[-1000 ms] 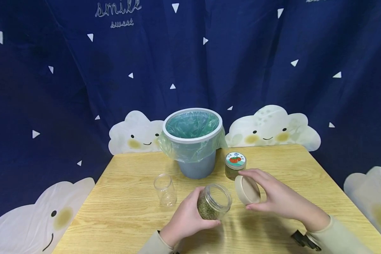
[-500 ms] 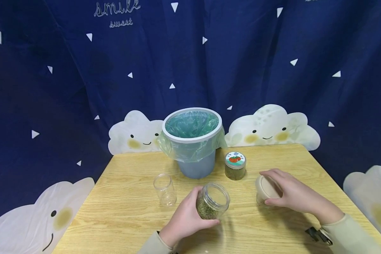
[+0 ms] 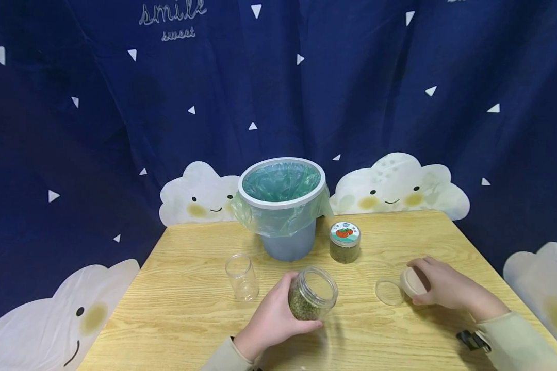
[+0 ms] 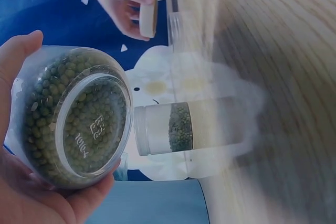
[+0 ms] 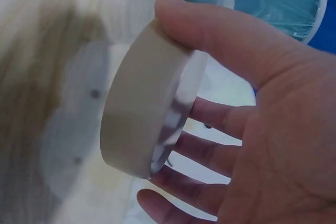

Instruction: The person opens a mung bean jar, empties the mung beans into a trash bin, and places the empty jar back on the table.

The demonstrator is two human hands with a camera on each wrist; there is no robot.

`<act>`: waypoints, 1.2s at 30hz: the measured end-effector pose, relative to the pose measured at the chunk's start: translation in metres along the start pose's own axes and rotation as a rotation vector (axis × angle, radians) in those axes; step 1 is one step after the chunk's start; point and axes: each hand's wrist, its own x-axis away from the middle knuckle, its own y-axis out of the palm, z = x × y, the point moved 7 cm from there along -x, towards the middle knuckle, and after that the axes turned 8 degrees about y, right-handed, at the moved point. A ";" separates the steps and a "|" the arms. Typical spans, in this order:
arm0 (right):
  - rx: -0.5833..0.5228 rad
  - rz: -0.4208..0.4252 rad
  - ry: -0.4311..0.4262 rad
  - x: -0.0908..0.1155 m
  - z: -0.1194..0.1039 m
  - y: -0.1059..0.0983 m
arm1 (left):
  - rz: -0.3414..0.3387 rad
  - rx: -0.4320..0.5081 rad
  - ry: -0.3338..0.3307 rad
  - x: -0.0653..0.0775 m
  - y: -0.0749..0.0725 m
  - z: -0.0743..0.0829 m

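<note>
My left hand point(image 3: 276, 319) grips a clear jar point(image 3: 301, 305), tilted with its uncovered mouth toward the right. Small green beans point(image 4: 63, 129) fill its lower part, and raised lettering shows on its base in the left wrist view. On the right side of the table my right hand point(image 3: 450, 288) pinches a round beige lid point(image 3: 412, 282) at its edge, thumb on one side and fingers on the other, as the right wrist view point(image 5: 139, 106) shows. The lid is tipped on edge. Just left of it is a clear round container point(image 3: 389, 303), its rim faintly visible.
A grey-blue bin point(image 3: 288, 242) with a green plastic liner stands at the back of the wooden table point(image 3: 185, 257). To its right is a closed jar point(image 3: 345, 250) with a tomato picture on its lid. An upright clear cup point(image 3: 243, 278) stands left of my left hand.
My right hand has carried the beige lid rightward, away from the jar, past the clear round container, which now shows. My left hand and the jar of beans have barely moved.
</note>
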 end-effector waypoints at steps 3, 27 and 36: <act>-0.019 -0.029 0.017 -0.001 0.007 0.005 | -0.007 0.008 -0.007 0.000 0.001 0.000; 0.038 -0.105 0.069 0.000 0.031 0.030 | -0.031 0.013 -0.037 0.002 0.003 0.000; 0.033 -0.116 0.072 0.000 0.029 0.029 | -0.028 0.022 -0.048 0.003 0.003 -0.002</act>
